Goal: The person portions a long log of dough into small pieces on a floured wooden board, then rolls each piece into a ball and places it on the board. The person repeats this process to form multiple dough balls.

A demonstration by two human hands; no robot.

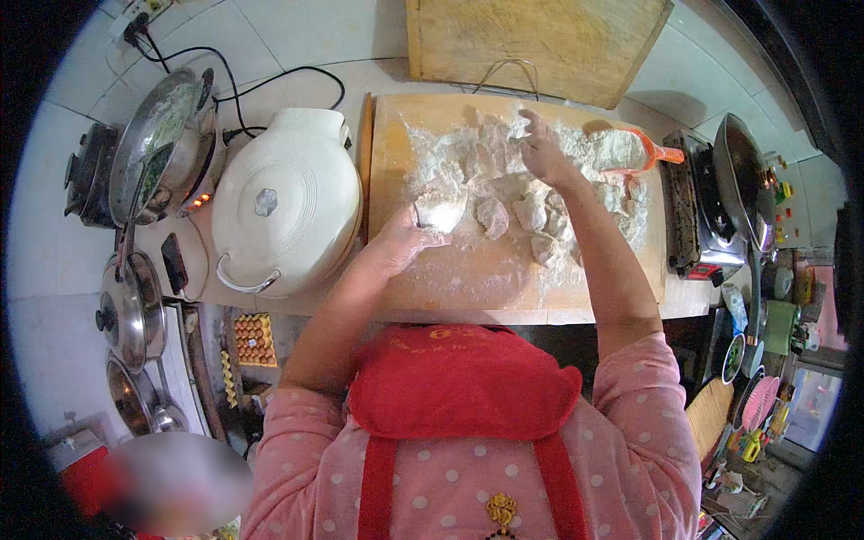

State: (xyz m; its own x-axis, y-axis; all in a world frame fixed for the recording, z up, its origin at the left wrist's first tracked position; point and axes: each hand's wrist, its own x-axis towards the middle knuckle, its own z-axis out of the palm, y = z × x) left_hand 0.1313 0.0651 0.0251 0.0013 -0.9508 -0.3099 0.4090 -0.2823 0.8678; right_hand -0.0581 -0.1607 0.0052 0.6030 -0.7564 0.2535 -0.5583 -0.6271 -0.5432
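My left hand (pixel 403 241) cups a flour-coated piece of dough (pixel 440 212) over the left part of a wooden board (pixel 466 290). Fingers apart, my right hand (pixel 542 150) is over the loose flour (pixel 496 138) near the board's far side, and nothing shows in its grasp. Between and below the hands lie several floured dough pieces (pixel 493 219), some touching one another. To the right of my right hand rests an orange scoop (pixel 667 155) heaped with flour. My right forearm hides part of the dough pieces.
Left of the board are a rolling pin (pixel 366 169), a white lidded electric pan (pixel 297 182) and a wok (pixel 121 182) on a lit cooker. A gas stove (pixel 698 253) and another wok (pixel 739 182) stand right. A second wooden board (pixel 533 40) leans against the wall.
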